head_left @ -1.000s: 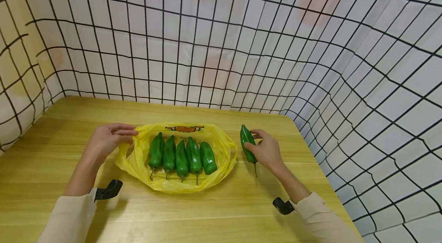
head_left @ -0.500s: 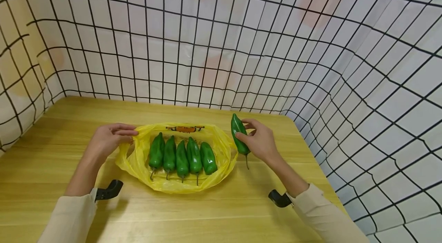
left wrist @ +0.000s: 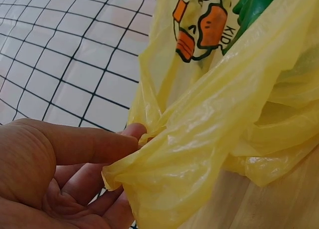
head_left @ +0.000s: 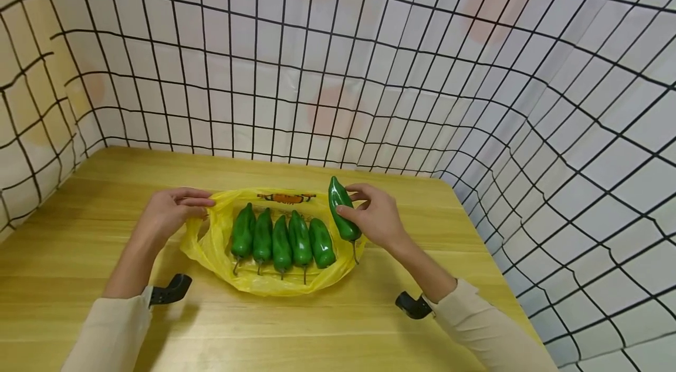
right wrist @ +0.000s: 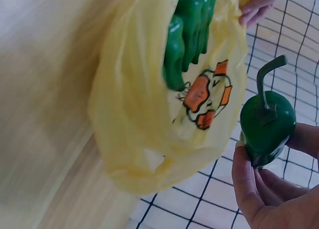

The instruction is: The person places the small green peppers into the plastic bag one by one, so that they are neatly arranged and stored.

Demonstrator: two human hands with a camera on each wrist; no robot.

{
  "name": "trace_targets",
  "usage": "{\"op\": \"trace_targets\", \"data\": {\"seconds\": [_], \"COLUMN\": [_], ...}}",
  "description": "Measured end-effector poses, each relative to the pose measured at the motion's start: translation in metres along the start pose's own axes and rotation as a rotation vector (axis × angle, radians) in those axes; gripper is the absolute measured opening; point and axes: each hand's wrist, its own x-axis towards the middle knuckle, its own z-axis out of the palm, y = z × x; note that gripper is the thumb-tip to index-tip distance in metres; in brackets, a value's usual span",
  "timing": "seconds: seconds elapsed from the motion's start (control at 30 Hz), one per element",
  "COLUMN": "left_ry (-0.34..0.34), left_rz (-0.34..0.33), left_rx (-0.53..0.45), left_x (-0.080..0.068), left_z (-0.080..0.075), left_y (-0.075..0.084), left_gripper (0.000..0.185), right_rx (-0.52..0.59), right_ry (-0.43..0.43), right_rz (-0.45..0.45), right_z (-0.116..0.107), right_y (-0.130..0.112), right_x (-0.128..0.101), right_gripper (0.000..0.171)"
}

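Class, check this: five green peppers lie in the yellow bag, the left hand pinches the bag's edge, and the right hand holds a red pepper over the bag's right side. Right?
One slip: the pepper in the right hand is green, not red, as the head view shows. The rest stands: five green peppers lie in the yellow bag, and the left hand pinches its edge.

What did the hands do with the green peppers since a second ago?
The right hand carried the loose green pepper leftward from the wooden table to the crinkly yellow plastic bag's right edge. The left hand kept pinching the bag's left edge; the five peppers inside stayed put.
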Motion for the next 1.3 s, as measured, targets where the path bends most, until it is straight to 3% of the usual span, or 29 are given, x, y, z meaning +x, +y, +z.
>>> {"op": "trace_targets", "data": {"seconds": [0.37, 0.9, 1.3], "left_ry": [0.002, -0.002, -0.002], "left_rz": [-0.006, -0.009, -0.016], "left_rx": [0.000, -0.015, -0.008], "left_x": [0.001, 0.001, 0.001], "left_z": [0.002, 0.002, 0.000], "left_y": [0.000, 0.001, 0.000], "left_gripper": [0.038, 0.039, 0.039], "right_rx": [0.041, 0.045, 0.010], "right_ry": [-0.031, -0.132, -0.158], "right_rz": [-0.032, -0.003, 0.014], "right_z": [0.021, 0.050, 0.066], "right_y": [-0.015, -0.013, -0.006], "right_x": [0.000, -0.007, -0.006], "right_gripper": [0.045, 0.044, 0.044]}}
